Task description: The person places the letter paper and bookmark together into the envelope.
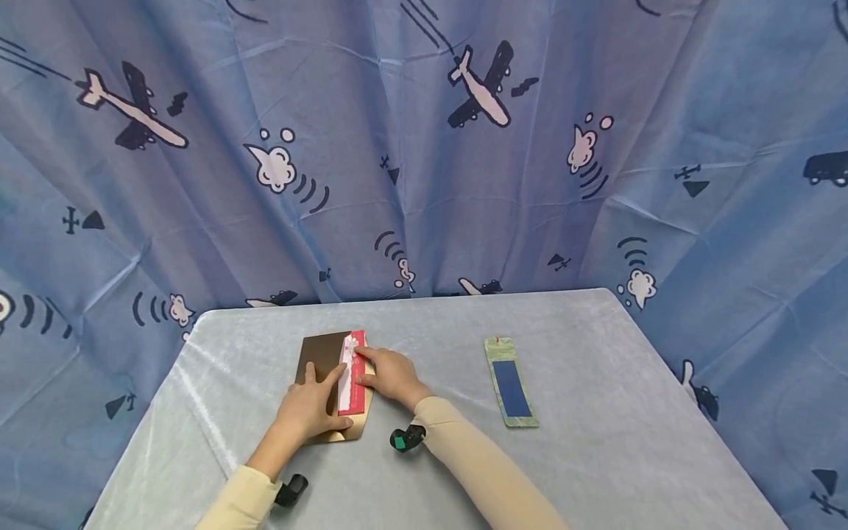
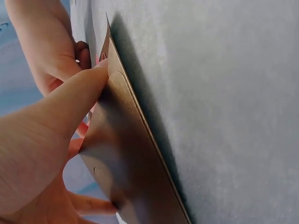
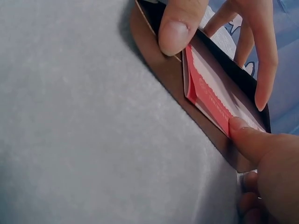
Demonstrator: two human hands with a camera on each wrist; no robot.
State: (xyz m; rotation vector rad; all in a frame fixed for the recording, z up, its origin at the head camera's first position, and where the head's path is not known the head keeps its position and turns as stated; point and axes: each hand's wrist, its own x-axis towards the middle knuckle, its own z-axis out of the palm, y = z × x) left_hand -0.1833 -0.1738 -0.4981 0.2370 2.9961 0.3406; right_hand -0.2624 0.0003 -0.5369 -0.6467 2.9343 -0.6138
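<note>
A brown paper envelope [image 1: 322,353] with a tan flap edge lies on the table, left of centre in the head view. Along its right side is a red-and-white card [image 1: 351,390], seen in the right wrist view between the tan flap [image 3: 161,70] and the dark surface behind. My left hand [image 1: 305,408] spreads over the envelope, fingers on its face and thumb at the lower edge. From the right, my right hand [image 1: 392,375] pinches the card, its thumb on the red part; its other fingers are curled and partly hidden.
To the right on the pale cloth-covered table [image 1: 437,456] lies a green narrow packet [image 1: 511,386] with a dark blue panel. A blue patterned curtain [image 1: 424,147] hangs behind the table. Black wrist cameras [image 1: 407,439] sit at both cuffs.
</note>
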